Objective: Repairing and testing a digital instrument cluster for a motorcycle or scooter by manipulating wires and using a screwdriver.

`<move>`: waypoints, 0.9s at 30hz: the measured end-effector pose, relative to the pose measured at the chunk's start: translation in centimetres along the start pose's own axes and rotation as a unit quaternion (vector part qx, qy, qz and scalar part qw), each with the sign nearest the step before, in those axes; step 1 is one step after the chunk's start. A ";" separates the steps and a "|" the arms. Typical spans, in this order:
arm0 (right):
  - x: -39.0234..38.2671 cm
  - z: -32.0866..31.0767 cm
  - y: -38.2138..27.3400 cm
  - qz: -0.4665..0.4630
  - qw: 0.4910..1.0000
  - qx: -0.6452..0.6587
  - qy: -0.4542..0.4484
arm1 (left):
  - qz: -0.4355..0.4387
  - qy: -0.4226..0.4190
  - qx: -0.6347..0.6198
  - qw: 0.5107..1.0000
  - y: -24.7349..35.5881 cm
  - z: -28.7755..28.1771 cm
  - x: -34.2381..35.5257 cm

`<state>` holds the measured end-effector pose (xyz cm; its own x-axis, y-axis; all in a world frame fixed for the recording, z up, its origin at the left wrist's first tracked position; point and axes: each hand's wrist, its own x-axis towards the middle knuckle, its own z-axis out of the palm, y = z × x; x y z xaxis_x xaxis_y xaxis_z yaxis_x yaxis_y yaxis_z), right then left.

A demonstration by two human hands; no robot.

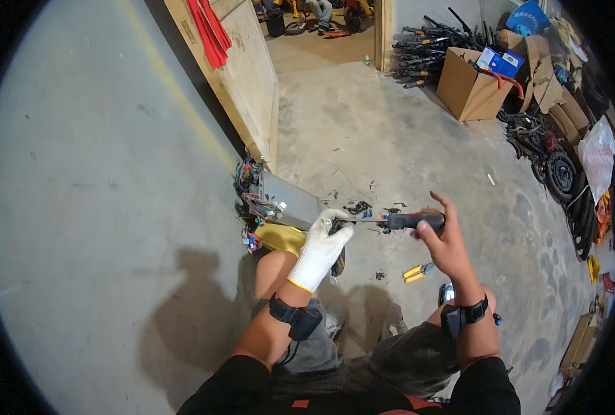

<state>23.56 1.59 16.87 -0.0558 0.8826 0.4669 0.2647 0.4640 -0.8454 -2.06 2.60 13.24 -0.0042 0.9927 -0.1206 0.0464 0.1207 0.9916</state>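
Observation:
My left hand point(317, 250), in a white knit glove, is closed around a small dark part point(337, 223), mostly hidden by the fingers. A screwdriver point(417, 220) with a black and red handle lies level, its shaft reaching left to that part. My bare right hand point(450, 247) holds the handle loosely, the thumb against it and the index finger raised away. Just beyond my left hand is a grey box-shaped piece point(292, 199), with a tangle of coloured wires and connectors point(257, 199) at its left end. A yellow object point(279, 238) sits beside it.
Small black pieces point(358, 207) are scattered on the concrete floor, and yellow-handled pliers point(417, 272) lie near my right knee. A grey wall and a door point(248, 76) stand at left. Farther right are a cardboard box point(468, 86), black rod-like parts point(425, 52) and a wheel point(561, 173).

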 end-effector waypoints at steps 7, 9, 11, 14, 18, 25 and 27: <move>-0.4 -0.6 -0.4 0.183 0.980 0.034 -0.066 | 0.055 0.020 0.030 0.998 -1.0 -0.1 0.3; -0.2 -0.2 -0.7 0.183 0.980 0.064 -0.049 | 0.042 0.017 0.019 0.999 -0.9 -0.1 0.3; 0.0 -0.7 0.3 0.184 0.979 0.080 -0.039 | 0.006 0.002 0.002 1.000 -0.7 -0.2 0.2; 0.2 -2.2 2.2 0.360 0.921 0.051 -0.139 | 0.037 0.003 0.044 0.998 -0.3 0.0 0.1; 0.0 0.6 1.5 0.033 0.999 -0.019 -0.008 | 0.033 -0.001 -0.003 0.999 -0.5 0.1 0.2; 0.1 -1.0 1.5 0.256 0.966 0.026 -0.016 | 0.052 -0.007 0.034 0.998 0.0 0.2 0.1; 0.0 -0.5 2.2 0.265 0.964 0.022 -0.023 | 0.046 -0.008 0.031 0.998 0.0 0.2 0.1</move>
<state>24.63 2.60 15.12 0.0333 0.9985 -0.0445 0.2270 -0.0509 -0.9726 -1.90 2.72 13.25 0.0193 0.9994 -0.0298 0.1079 0.0276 0.9938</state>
